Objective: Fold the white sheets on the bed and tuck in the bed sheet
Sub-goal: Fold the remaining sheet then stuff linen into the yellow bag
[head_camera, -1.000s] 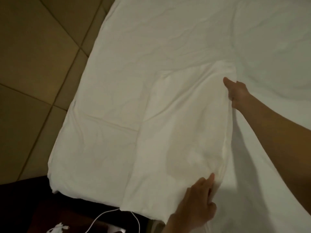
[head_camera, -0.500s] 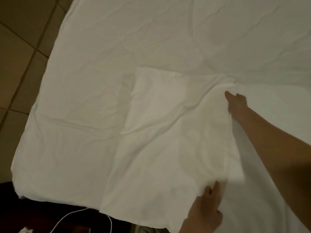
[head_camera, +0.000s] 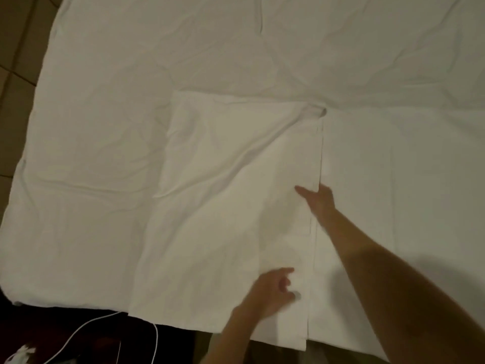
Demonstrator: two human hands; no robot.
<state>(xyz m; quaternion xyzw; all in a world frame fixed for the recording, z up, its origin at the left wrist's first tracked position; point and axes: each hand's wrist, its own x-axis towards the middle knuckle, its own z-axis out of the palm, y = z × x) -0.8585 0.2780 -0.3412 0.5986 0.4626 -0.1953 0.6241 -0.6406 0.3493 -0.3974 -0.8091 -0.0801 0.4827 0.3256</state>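
White cotton-like cloth fills nearly the whole head view: a folded sheet [head_camera: 225, 206] is laid flat on the bed sheet [head_camera: 105, 114], its long straight edge running up the middle of the picture and its near end reaching the bed's near edge. The folded sheet is creased with soft diagonal wrinkles, and a small bunched corner is seen at its far right end. Right of the folded sheet a second flat white layer [head_camera: 367, 193] is spread, though whether it is a separate sheet or part of the same one cannot be told. Two hands are counted. The right hand [head_camera: 319, 199] is laid on the folded sheet's long edge with the thumb stretched out over the cloth; its other fingers are hidden. The left hand [head_camera: 273, 290] is pressed on the near part of the folded sheet, fingers loosely bent, blurred. One white cable [head_camera: 110, 317] is seen below the folded sheet against a dark area. Tiled floor [head_camera: 15, 48] is cut off left of the bed sheet.
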